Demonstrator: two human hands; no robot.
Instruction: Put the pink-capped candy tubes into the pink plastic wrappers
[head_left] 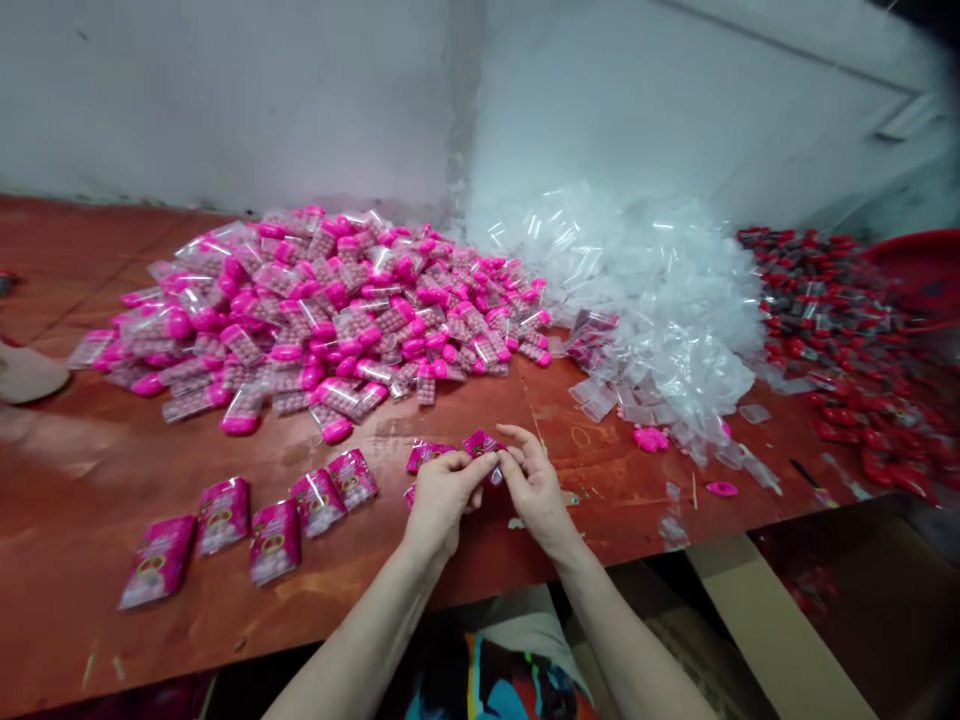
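Both my hands meet near the front of the table. My left hand (442, 497) is closed in a pinch, and my right hand (536, 492) pinches at the same spot with some fingers raised. Between their fingertips is a small pink printed packet (481, 442); my fingers cover part of it. Right behind my left hand lies another pink packet (425, 454), and one more is partly hidden beside it. Farther left, several filled pink packets (274, 541) with clear lower parts lie spread out on the red tabletop (337, 590).
A big heap of clear containers with pink caps (360, 310) and pink balls fills the back left. Clear plastic pieces (652, 300) are piled to its right, red and dark pieces (832, 330) at far right. An open cardboard box (772, 630) stands below the front edge.
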